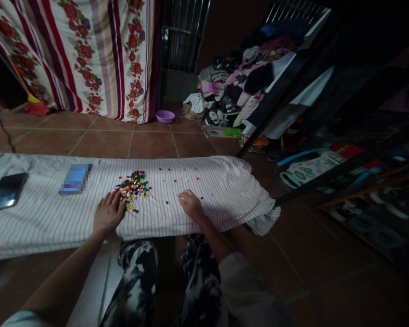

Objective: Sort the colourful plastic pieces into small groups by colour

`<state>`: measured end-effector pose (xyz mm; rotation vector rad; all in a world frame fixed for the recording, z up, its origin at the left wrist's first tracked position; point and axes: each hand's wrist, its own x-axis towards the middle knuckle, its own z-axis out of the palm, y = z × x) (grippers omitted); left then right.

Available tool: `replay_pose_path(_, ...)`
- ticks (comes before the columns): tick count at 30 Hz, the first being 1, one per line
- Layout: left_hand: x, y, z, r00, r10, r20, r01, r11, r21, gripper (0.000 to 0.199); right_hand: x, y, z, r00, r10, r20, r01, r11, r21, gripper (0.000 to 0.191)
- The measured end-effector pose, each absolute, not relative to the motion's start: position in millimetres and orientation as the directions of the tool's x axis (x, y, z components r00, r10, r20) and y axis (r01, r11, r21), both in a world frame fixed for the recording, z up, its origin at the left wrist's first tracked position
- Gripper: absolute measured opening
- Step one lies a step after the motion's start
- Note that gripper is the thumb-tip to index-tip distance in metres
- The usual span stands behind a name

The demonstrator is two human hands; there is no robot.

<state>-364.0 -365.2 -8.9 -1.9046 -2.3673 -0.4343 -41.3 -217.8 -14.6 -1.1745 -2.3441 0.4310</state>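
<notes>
Work surface: a long raised surface under a striped cloth (225, 186), white with pink and grey-green lines; the cloth is creased and bunches over the right end.
Piece pile: small multicoloured pieces (134, 185) lie heaped on the cloth, between the hands and slightly beyond them.
Loose pieces: single pieces, among them a red piece (197, 178), lie spread out to the right of the pile.
Left hand: the left hand (108, 212) lies palm down, fingers extended, at the pile's left edge.
Right hand: the right hand (192, 206) is just above or on the cloth, contact unclear; thumb and forefinger pinch a small yellowish piece (182, 198).
Devices: a dark-screened device (6, 191) lies at far left; a pixelated blue device (75, 178) lies nearer the pile.
Floor: brown tiles (153, 143) with pale joints.
Far side, left: a floral striped curtain (102, 54) hangs almost to the floor; a purple basin (165, 117) stands beside its lower right corner.
Far side, right: a heap of clothes (241, 86) rises beside a barred opening (182, 41).
Lighting: dim, darkest at right.
</notes>
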Motion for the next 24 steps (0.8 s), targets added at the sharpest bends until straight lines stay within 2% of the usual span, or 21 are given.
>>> replay_pose_path(5, -363, -365, -9, -0.253, 0.942, 0.221, 0.959, 0.215, 0.184, 0.051, -73, -232, -5, -0.635, 0.752, 0.177, 0.621, 0.633, -0.462, 0.024)
replay_pose_path(8, -363, -365, -10, -0.251, 0.937, 0.241, 0.959, 0.207, 0.194, 0.049, -88, -239, -3, -0.647, 0.755, 0.104, 0.659, 0.622, -0.422, 0.023)
replay_pose_path(12, -362, -364, -11, -0.249, 0.931, 0.268, 0.958, 0.196, 0.209, 0.049, -95, -246, -3, -0.639, 0.766, 0.074, 0.690, 0.613, -0.384, 0.022)
replay_pose_path(18, -361, -364, -11, -0.274, 0.922, 0.274, 0.949, 0.213, 0.231, 0.052, -94, -250, -6, -0.608, 0.787, 0.106, 0.685, 0.587, -0.432, 0.023)
replay_pose_path(24, -363, -364, -13, -0.254, 0.920, 0.300, 0.958, 0.197, 0.207, 0.051, -81, -251, -16, -0.533, 0.801, 0.271, 0.580, 0.579, -0.573, 0.029)
